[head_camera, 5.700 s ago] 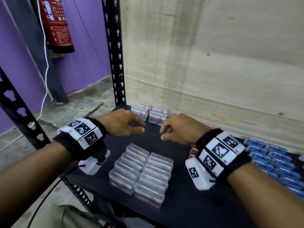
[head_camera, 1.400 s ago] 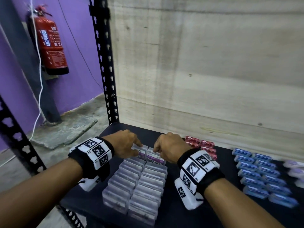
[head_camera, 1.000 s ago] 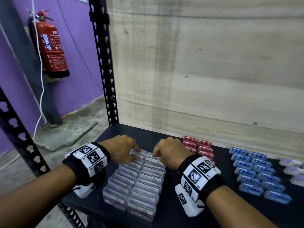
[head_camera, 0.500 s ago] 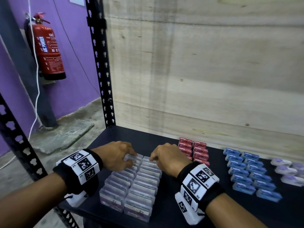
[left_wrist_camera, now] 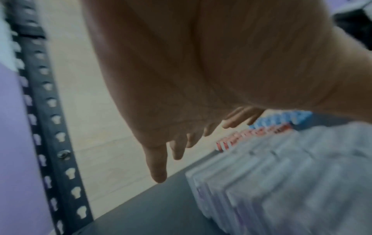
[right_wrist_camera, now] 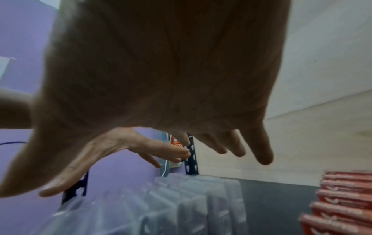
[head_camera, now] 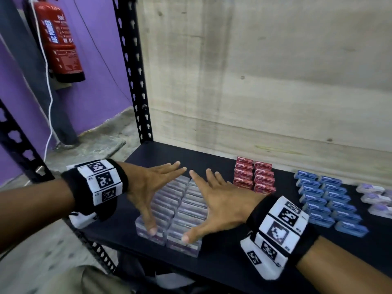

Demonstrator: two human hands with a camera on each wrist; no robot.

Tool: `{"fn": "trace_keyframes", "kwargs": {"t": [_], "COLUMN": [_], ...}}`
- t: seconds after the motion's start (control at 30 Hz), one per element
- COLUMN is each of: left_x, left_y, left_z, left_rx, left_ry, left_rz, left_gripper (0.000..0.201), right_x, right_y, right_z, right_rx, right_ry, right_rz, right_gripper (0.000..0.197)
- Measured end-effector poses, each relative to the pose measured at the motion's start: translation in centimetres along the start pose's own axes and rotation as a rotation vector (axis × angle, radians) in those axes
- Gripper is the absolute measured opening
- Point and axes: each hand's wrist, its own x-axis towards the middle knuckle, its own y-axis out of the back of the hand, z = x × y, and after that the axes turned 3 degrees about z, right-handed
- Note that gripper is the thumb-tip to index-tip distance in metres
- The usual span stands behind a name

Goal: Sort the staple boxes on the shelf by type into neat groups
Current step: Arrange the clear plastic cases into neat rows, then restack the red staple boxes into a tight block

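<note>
Hovering our flat left hand (head_camera: pixel 148 187) and right hand (head_camera: pixel 218 204), fingers spread, holding nothing, over clear staple boxes (head_camera: pixel 180 209).
Two clear rows, two red rows (head_camera: pixel 254 177), two blue rows (head_camera: pixel 326 200), three pale cases (head_camera: pixel 373 198) on the black shelf (head_camera: pixel 233 257); plywood back, purple wall.

The red fire extinguisher (head_camera: pixel 58 39) on the purple wall carries white lettering down its body that reads "ABC POWDER" — the smaller print beside and below it is too fine to make out, apart from a few letters near the top that look like "safe" or similar and cannot be read for certain. The red staple boxes (head_camera: pixel 254 177) and the blue staple boxes (head_camera: pixel 324 200) each bear a short white word on top, too small to read. The wristbands (head_camera: pixel 101 181) show black-and-white square code markers — one small figure beside them looks like a "3".
</note>
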Motion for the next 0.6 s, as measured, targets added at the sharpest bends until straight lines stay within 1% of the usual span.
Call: {"fn": "trace_keyframes", "kwargs": {"t": [0.13, 0.3, 0.43, 0.6], "left_x": [0.2, 0.5, 0.9, 1.0], "left_y": [-0.4, -0.7, -1.0, -1.4], "left_z": [1.2, 1.5, 1.4, 1.0], "left_rx": [0.115, 0.139, 0.147, 0.157], "left_ry": [0.016, 0.035, 0.043, 0.060], "left_rz": [-0.070, -0.107, -0.082, -0.050], "left_gripper": [0.158, 0.161, 0.161, 0.159], "right_x": [0.4, 0.9, 1.2, 1.8], "right_y": [-0.8, -1.4, -1.7, -2.1], "right_z": [-0.9, -0.8, -0.5, -0.6], "right_rx": [-0.039, -0.062, -0.087, -0.104], "right_ry": [-0.032, -0.084, -0.084, -0.053], "right_rz": [-0.060, -0.107, -0.063, 0.036], "right_gripper": [0.148, 0.151, 0.152, 0.149]}}
